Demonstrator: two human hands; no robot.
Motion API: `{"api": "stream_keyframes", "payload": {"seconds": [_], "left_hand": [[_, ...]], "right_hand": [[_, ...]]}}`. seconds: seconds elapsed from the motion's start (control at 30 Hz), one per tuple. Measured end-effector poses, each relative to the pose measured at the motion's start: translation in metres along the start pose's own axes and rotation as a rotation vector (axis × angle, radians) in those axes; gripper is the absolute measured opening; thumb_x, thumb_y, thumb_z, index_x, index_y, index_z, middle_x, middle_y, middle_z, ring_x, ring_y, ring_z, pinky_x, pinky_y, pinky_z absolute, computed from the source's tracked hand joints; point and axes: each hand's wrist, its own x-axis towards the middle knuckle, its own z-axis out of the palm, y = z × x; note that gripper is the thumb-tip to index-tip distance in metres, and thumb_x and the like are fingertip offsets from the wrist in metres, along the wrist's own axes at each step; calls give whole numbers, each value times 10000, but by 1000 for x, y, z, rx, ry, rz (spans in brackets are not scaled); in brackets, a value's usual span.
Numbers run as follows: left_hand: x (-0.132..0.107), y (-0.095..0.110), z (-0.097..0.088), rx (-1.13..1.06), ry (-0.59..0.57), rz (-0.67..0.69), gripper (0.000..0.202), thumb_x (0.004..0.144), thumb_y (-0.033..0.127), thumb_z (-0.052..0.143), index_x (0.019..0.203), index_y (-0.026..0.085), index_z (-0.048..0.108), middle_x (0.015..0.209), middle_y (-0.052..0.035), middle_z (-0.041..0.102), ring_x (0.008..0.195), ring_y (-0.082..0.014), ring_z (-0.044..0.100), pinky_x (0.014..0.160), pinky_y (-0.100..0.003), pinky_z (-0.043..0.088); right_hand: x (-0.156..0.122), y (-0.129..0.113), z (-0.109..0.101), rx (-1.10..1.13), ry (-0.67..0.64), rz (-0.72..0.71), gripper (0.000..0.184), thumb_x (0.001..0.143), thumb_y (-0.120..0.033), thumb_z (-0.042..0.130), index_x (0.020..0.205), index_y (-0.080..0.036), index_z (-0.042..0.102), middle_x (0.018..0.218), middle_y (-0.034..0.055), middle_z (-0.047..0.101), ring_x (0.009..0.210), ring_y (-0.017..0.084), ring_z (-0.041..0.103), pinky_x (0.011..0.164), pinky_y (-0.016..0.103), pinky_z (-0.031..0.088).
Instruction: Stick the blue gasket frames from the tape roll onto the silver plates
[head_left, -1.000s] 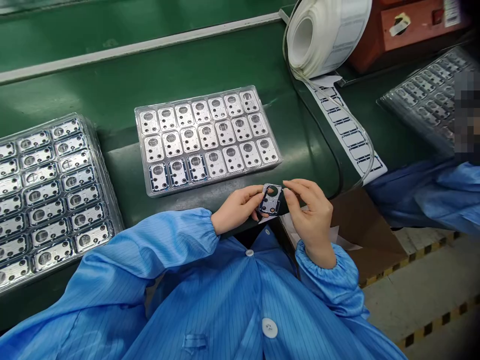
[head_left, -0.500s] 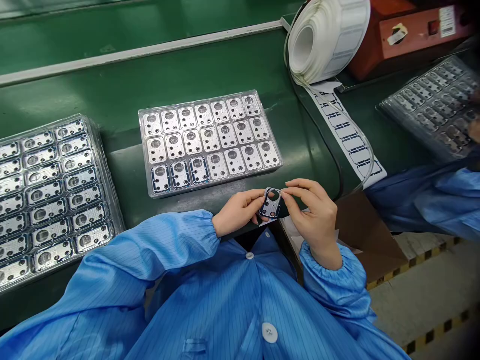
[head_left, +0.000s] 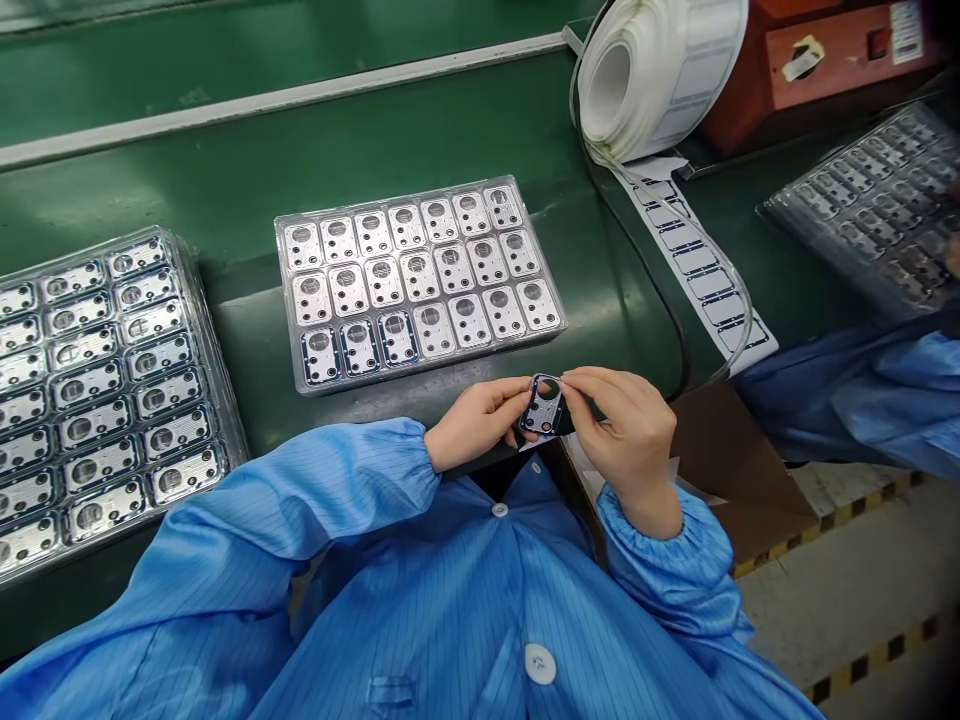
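A small silver metal plate (head_left: 540,405) with a large round hole, smaller holes and a dark border is held up in front of my chest. My left hand (head_left: 480,418) grips its left side between thumb and fingers. At its upper right edge, the thumb and forefinger of my right hand (head_left: 626,430) are pinched together; whether they also hold a thin edge strip is too small to tell. Just beyond my hands lies a clear plastic tray (head_left: 420,372) with rows of similar plates. Three plates in its near left row have dark blue borders; the others look plain silver.
Stacked trays (head_left: 236,430) of dark-bordered plates stand at left on the green bench (head_left: 247,170). A label roll (head_left: 652,80) trails a strip of dark frame stickers (head_left: 701,265). Behind it is an orange machine (head_left: 840,75). A cardboard box (head_left: 739,460), another tray (head_left: 862,190) and a co-worker's sleeve (head_left: 885,395) are at right.
The fingers of my right hand have shifted slightly at the plate's upper right edge, and the plate has tilted a little. My left hand keeps its grip. The camera view has moved slightly.
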Motion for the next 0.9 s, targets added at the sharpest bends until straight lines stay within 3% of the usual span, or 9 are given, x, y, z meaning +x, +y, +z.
{"api": "stream_keyframes", "payload": {"seconds": [0.23, 0.37, 0.57, 0.7, 0.9], "left_hand": [[0, -1, 0, -28, 23, -13, 380, 975, 261, 453, 1286, 125, 625, 941, -69, 703, 710, -126, 695, 534, -168, 500], [0, -1, 0, -19, 23, -12, 380, 972, 260, 458, 1284, 128, 631, 963, -75, 710, 717, -129, 699, 536, -170, 504], [0, -2, 0, -23, 14, 1, 391, 968, 259, 461, 1297, 125, 623, 999, -85, 710, 716, -129, 699, 538, -172, 502], [1, -3, 0, -21, 13, 10, 384, 966, 262, 468, 1285, 123, 630, 981, -84, 710, 713, -133, 696, 541, -179, 503], [0, -4, 0, -32, 9, 13, 397, 952, 325, 513, 1276, 133, 638, 898, -65, 711, 725, -142, 694, 550, -186, 501]], "right_hand": [[-7, 4, 3, -70, 70, 21, 197, 898, -143, 617, 1063, -166, 724, 933, 94, 772, 824, 213, 730, 761, 323, 552], [-12, 1, 4, 106, 85, 240, 203, 937, -196, 576, 1082, -181, 719, 910, 75, 770, 778, 188, 723, 749, 310, 572], [-13, -9, 0, 470, -50, 691, 264, 953, -385, 565, 976, -185, 736, 759, 22, 708, 576, 123, 606, 556, 257, 516], [-12, -11, 2, 557, -92, 769, 312, 915, -457, 599, 848, -182, 729, 647, 1, 652, 542, 114, 564, 512, 238, 473], [-12, -12, 7, 605, -89, 808, 265, 817, -452, 705, 823, -188, 723, 722, 14, 695, 570, 123, 584, 533, 251, 501]]}}
